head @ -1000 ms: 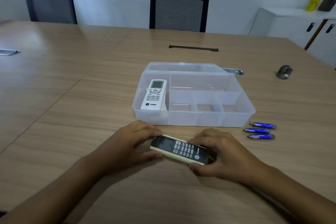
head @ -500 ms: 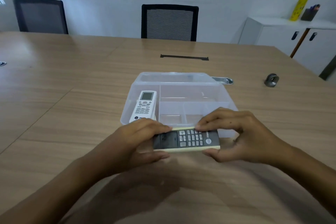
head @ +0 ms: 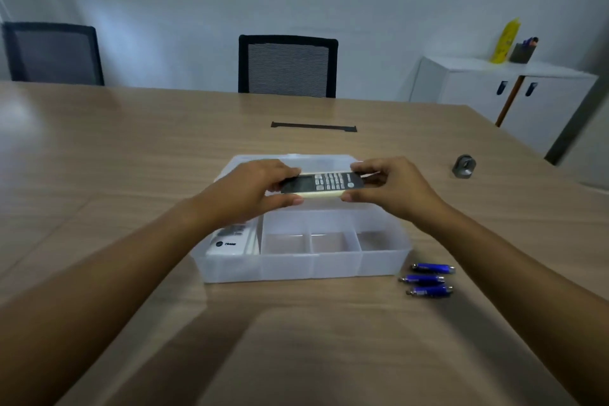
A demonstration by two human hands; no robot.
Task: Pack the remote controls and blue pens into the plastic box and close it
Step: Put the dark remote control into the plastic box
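Note:
A clear plastic box [head: 296, 269] with dividers stands open on the wooden table. A white remote [head: 230, 241] lies in its left compartment, partly hidden by my left wrist. My left hand [head: 250, 189] and my right hand [head: 392, 186] both grip a dark-faced remote [head: 324, 182] by its ends. They hold it level and crosswise above the box's rear section. Three blue pens [head: 428, 279] lie side by side on the table just right of the box's front corner.
A small grey metal object [head: 464, 166] sits on the table at the right. A dark cable slot [head: 313, 126] is set into the table behind the box. Two black chairs [head: 287, 67] stand at the far edge. A white cabinet [head: 504, 92] stands to the right.
Both hands lifted the dark remote off the table in front of the box and carried it away from me, over the box's rear section.

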